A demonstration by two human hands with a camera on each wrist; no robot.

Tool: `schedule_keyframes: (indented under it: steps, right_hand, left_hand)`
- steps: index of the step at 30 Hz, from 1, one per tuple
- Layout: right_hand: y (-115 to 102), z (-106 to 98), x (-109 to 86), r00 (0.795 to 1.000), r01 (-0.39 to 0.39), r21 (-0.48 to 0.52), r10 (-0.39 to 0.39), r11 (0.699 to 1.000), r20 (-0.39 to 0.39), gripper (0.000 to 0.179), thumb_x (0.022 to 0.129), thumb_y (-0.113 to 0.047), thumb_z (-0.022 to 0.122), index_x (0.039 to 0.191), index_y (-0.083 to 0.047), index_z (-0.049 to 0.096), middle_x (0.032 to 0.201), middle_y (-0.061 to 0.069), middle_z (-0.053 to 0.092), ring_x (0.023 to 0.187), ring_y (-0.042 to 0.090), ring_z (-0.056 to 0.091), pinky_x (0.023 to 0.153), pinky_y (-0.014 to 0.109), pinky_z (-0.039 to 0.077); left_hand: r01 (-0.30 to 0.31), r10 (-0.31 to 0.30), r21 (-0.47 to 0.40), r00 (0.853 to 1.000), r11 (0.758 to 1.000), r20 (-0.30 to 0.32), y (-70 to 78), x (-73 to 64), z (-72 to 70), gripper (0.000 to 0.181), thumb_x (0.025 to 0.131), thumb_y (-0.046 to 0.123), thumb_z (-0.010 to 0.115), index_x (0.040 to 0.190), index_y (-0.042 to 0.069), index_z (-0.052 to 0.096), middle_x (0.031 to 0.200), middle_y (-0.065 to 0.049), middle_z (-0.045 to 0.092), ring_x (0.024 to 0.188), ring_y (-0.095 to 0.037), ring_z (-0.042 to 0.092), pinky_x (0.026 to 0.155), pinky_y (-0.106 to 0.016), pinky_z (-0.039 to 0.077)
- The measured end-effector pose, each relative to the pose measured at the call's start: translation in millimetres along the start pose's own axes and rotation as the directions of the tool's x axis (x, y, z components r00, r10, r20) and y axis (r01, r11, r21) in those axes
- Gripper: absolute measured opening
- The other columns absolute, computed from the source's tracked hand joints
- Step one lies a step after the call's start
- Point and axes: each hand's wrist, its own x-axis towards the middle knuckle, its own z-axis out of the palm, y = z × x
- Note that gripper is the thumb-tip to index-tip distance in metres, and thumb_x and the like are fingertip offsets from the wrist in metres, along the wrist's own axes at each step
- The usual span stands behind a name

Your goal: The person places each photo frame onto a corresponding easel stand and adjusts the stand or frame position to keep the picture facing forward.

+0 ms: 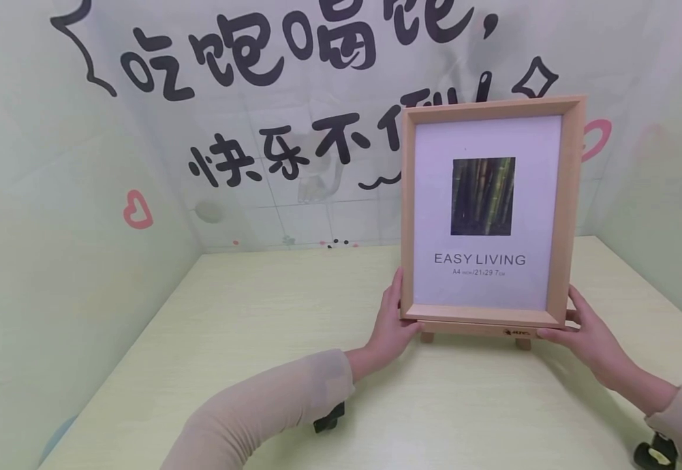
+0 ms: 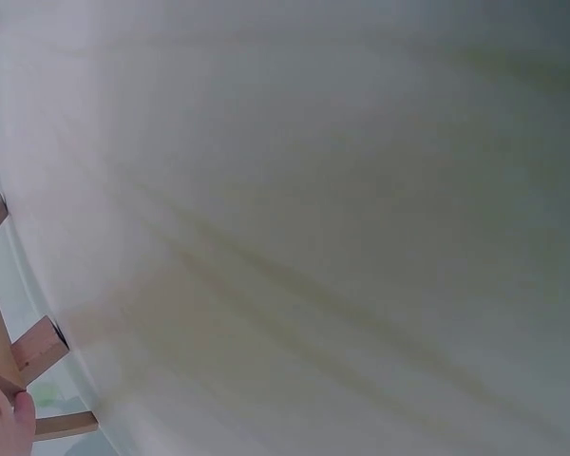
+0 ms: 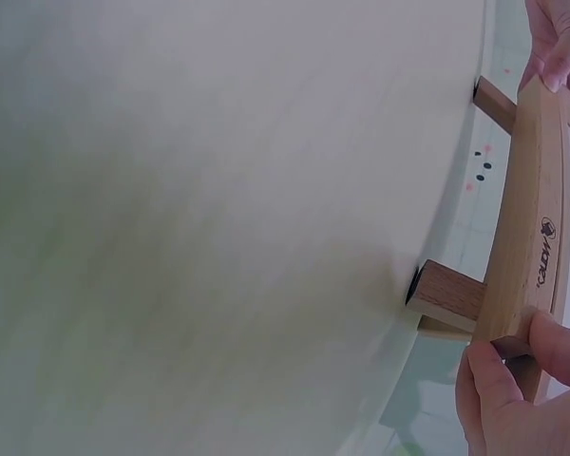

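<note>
An A4 picture frame (image 1: pixel 484 287) stood on a wooden easel (image 1: pixel 466 328).
The left hand (image 1: pixel 392 329) and right hand (image 1: pixel 599 349) gripped its ledge (image 3: pixel 525 214) ends; the frame looked seated, neither hand released.

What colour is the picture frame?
Pale wood brown; the picture frame shows best in the head view.

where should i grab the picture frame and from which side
Probably the two side rails, about mid-height, coming from left and right together: the picture frame stands upright, its bottom edge on the wooden ledge, and the rails are straight and bare above the left hand and right hand.
</note>
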Motion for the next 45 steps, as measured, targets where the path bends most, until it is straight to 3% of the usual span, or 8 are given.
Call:
schedule_keyframes:
  steps: [26, 45]
  right_hand:
    - [-6.1, 7.5, 9.3, 1.000, 0.027, 0.022, -0.027, 0.999, 0.000, 0.092, 0.086, -0.014, 0.063, 0.146, -0.010, -0.007, 0.123, 0.036, 0.037, 0.081, -0.011, 0.048, 0.069, 0.011, 0.047]
    - [-13.7, 19.0, 17.6, 0.999, 0.038, 0.048, -0.039, 0.998, 0.017, 0.093, 0.086, -0.014, 0.063, 0.146, -0.011, -0.007, 0.121, 0.034, 0.038, 0.082, -0.009, 0.049, 0.071, 0.012, 0.047]
  left_hand:
    - [0.000, 0.001, 0.031, 1.000, 1.000, -0.013, -1.6, -0.5, -9.7, 0.101, 0.076, -0.012, 0.063, 0.148, 0.022, 0.000, 0.143, -0.015, 0.024, 0.115, -0.030, 0.045, 0.087, -0.025, 0.051]
    - [0.000, 0.002, 0.047, 0.999, 0.999, -0.046, -6.1, -3.1, -21.9, 0.102, 0.075, -0.012, 0.063, 0.148, 0.023, 0.001, 0.141, -0.016, 0.026, 0.112, -0.030, 0.047, 0.083, -0.024, 0.053]
